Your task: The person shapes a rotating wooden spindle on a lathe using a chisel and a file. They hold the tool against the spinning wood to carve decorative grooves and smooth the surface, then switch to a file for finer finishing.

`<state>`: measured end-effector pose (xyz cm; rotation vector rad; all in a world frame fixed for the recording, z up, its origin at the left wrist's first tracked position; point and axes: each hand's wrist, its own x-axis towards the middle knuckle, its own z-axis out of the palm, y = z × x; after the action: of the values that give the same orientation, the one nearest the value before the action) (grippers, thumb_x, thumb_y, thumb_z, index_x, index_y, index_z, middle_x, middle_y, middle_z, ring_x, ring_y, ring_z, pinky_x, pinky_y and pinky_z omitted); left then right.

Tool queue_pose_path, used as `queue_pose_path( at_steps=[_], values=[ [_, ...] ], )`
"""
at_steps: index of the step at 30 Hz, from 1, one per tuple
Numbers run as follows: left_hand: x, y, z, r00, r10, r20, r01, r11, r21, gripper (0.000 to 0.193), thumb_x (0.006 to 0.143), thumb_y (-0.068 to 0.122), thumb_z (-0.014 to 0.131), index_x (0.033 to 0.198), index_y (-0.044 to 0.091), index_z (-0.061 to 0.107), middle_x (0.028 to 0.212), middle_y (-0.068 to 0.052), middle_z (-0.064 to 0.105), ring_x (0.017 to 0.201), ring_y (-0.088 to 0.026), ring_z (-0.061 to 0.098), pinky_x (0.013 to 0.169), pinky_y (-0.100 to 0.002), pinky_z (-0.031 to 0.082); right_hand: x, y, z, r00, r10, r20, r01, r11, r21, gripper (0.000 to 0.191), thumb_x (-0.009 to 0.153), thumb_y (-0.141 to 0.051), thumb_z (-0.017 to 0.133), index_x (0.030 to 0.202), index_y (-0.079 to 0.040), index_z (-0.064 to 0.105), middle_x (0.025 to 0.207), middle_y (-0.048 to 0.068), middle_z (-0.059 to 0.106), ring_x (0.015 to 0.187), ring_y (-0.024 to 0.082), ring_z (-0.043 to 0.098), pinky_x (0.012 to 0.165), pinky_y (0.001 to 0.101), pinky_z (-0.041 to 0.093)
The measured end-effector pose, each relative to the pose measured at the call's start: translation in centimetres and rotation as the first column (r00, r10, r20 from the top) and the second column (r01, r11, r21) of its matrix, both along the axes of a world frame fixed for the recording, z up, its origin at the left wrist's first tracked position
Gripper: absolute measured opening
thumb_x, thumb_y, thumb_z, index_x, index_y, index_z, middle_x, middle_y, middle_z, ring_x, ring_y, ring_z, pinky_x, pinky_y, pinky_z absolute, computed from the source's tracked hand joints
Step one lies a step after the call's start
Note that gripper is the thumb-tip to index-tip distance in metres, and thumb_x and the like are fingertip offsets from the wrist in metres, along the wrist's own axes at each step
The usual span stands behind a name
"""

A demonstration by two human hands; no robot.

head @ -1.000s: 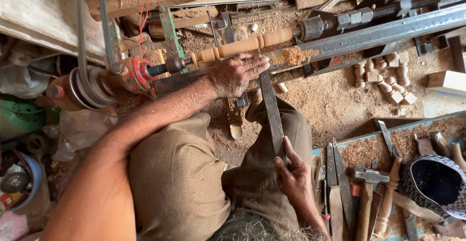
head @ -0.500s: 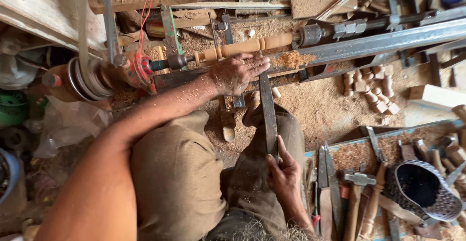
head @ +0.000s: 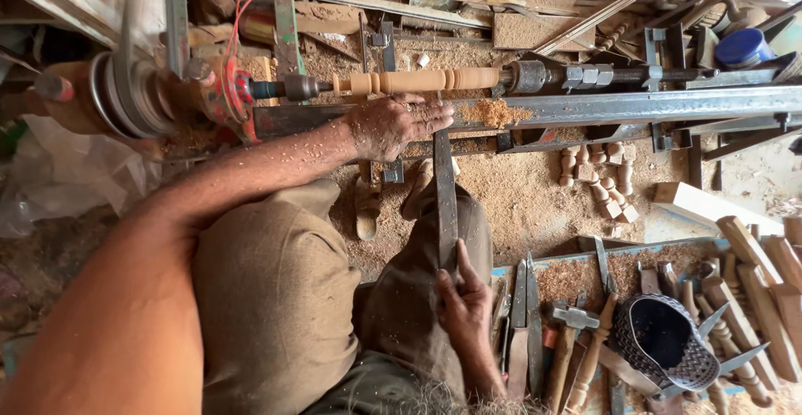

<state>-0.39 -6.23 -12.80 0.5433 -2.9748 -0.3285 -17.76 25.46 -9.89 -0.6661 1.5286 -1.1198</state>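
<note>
A pale turned wooden spindle (head: 422, 80) is mounted in a lathe (head: 585, 106) across the top of the view. My left hand (head: 393, 124) lies on the steel tool rest just below the spindle and presses down the blade end of a long flat chisel (head: 445, 198). My right hand (head: 464, 305) grips the chisel's lower end above my knee. The chisel runs straight from my lap up to the spindle. A small heap of shavings (head: 494, 112) sits on the rest to the right of my left hand.
Sawdust covers the ground under the lathe. Several small turned wooden pieces (head: 601, 177) lie at the right. A tray holds chisels, a hammer (head: 566, 340) and a woven dark sandal (head: 664, 340). A belt pulley (head: 125, 89) spins at the left. Wood blocks (head: 769, 256) lie far right.
The camera view has shifted slightly to the right. Both hands keep their hold on the chisel at the spindle, and the heap of shavings stays on the rest.
</note>
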Motion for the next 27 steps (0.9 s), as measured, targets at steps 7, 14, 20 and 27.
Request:
queue_pose_path(
  at_steps=[7,14,20,27],
  values=[
    [-0.2,-0.2,0.1,0.998,-0.004,-0.070,0.002,1.000,-0.021,0.087,0.081,-0.005,0.056,0.161,0.018,0.031,0.165,-0.006,0.034,0.100,-0.011,0.072,0.120,-0.042,0.039,1.7,-0.4,1.4,1.000,-0.016,0.023,0.014,0.998,0.069,0.067,0.095,-0.006,0.064,0.157,-0.011,0.039,0.058,0.000,0.060,0.036,0.004,0.043,0.029,0.0225,0.035],
    [-0.2,-0.8,-1.8,0.984,-0.023,-0.175,0.017,0.999,-0.035,0.086,0.077,0.005,0.066,0.156,0.014,0.034,0.163,-0.007,0.034,0.138,-0.022,0.053,0.118,-0.041,0.038,-1.7,-1.4,1.7,0.999,0.014,0.040,-0.020,0.984,0.178,0.070,0.093,-0.006,0.065,0.158,-0.015,0.041,0.056,-0.003,0.054,0.037,0.003,0.040,0.029,0.0207,0.029],
    [-0.3,-1.0,-2.3,0.994,0.015,-0.109,-0.023,0.997,-0.073,0.084,0.084,0.005,0.064,0.161,0.017,0.032,0.164,-0.006,0.035,0.135,-0.023,0.052,0.119,-0.038,0.035,-6.7,-2.6,1.5,0.988,0.156,-0.021,-0.149,0.972,0.183,0.067,0.092,-0.006,0.064,0.155,-0.014,0.043,0.058,0.003,0.063,0.035,0.004,0.041,0.028,0.0222,0.032],
    [0.0,-0.5,-1.6,0.995,-0.012,-0.100,-0.004,0.987,-0.158,0.078,0.085,0.014,0.061,0.157,0.013,0.031,0.161,-0.012,0.037,0.140,-0.026,0.048,0.119,-0.039,0.036,-11.7,-5.1,2.8,0.922,0.373,-0.105,-0.333,0.901,0.277,0.063,0.096,-0.009,0.059,0.155,-0.022,0.043,0.057,0.000,0.060,0.036,0.005,0.043,0.029,0.0217,0.036]
  ],
)
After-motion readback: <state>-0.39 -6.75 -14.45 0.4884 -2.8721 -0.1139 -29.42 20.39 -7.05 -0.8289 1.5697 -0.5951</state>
